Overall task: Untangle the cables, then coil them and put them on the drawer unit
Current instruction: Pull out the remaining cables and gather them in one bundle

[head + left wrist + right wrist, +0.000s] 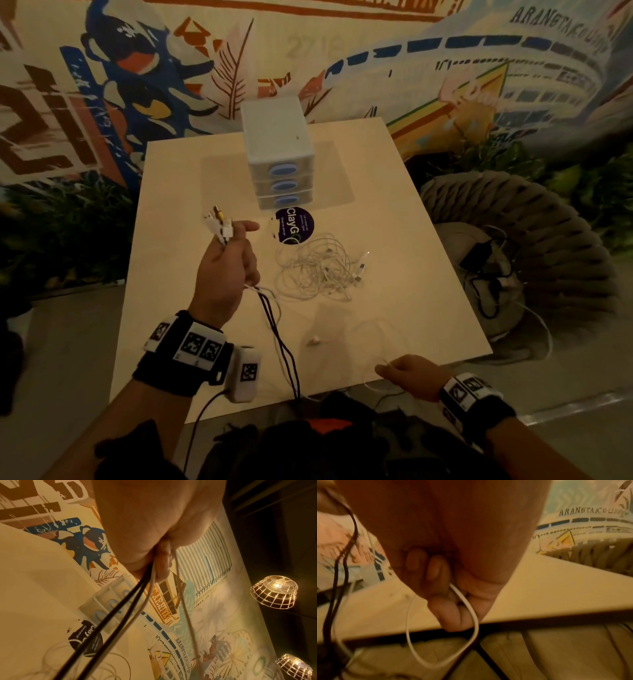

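While both hands are raised over the table [394, 212], the scene reads so:

Left hand [227, 270]: at centre left of the head view, fist clamped round a bundle of cable ends [219, 222], forefinger sticking out toward the drawer unit.
Bundle: white plugs and one gold-tipped plug fan out above the fist; two dark cables [281, 346] and pale ones hang from under it toward the lower middle of the frame. The left wrist view shows the same strands [120, 608] running out of the closed palm.
Right hand [407, 375]: at lower right, by the near table edge, fingers curled together on a thin white cable [467, 609] that loops below the knuckles.
Tangle [322, 270]: loose white cables heaped on the table at frame centre, apart from both hands.
Drawer unit [277, 150]: three blue-handled drawers, upper centre, standing on the table's far part.
Sticker [294, 226]: dark round label just in front of the unit, touching the tangle's far edge.
Small pale piece [315, 341]: on the table between the hands; too blurred to identify.
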Demonstrator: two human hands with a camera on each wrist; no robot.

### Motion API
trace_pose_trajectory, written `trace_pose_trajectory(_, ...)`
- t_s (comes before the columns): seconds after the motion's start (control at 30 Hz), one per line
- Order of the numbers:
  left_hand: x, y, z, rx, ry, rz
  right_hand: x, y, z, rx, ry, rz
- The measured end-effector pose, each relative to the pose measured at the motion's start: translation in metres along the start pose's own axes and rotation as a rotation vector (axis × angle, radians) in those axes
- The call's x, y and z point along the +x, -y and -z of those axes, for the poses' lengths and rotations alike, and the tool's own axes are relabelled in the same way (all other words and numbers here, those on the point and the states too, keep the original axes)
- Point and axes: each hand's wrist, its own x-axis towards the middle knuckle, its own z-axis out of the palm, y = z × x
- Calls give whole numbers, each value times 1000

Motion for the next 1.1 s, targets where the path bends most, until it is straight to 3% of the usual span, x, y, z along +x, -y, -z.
trace_pose_trajectory(0.13, -3, 3, 8, 25, 23, 20, 5, -44, -35, 71, 53, -177)
trace_pose_trajectory(0.3, -3, -1, 21, -26, 41, 106, 1, -68, -57, 64, 52, -238)
trace_pose_trajectory(0.53, -19, 0, 4, -133, 172, 261, 15, -55, -68, -88, 43, -98)
trace_pose_trajectory(0.67, -34, 1, -9, -86, 340, 284, 17, -20, -62, -265, 95, -2)
trace_pose_trajectory(0.73, -42, 2, -12, -67, 404, 288, 5, 15, -45, -301, 35, 74)
trace_pose_trajectory(0.87, -52, 4, -16, -44, 505, 215, -36, 102, -2, -30, -230, 405)
trace_pose_trajectory(0.93, -53, 3, -17, 16, 567, 166, -46, 143, 11, 106, -265, 552)
trace_pose_trajectory(1.03, -53, -5, -21, 92, 623, 112, -38, 186, 14, 168, -170, 535)
trace_pose_trajectory(1.1, -51, -11, -18, 116, 625, 82, -28, 199, 7, 184, -183, 510)
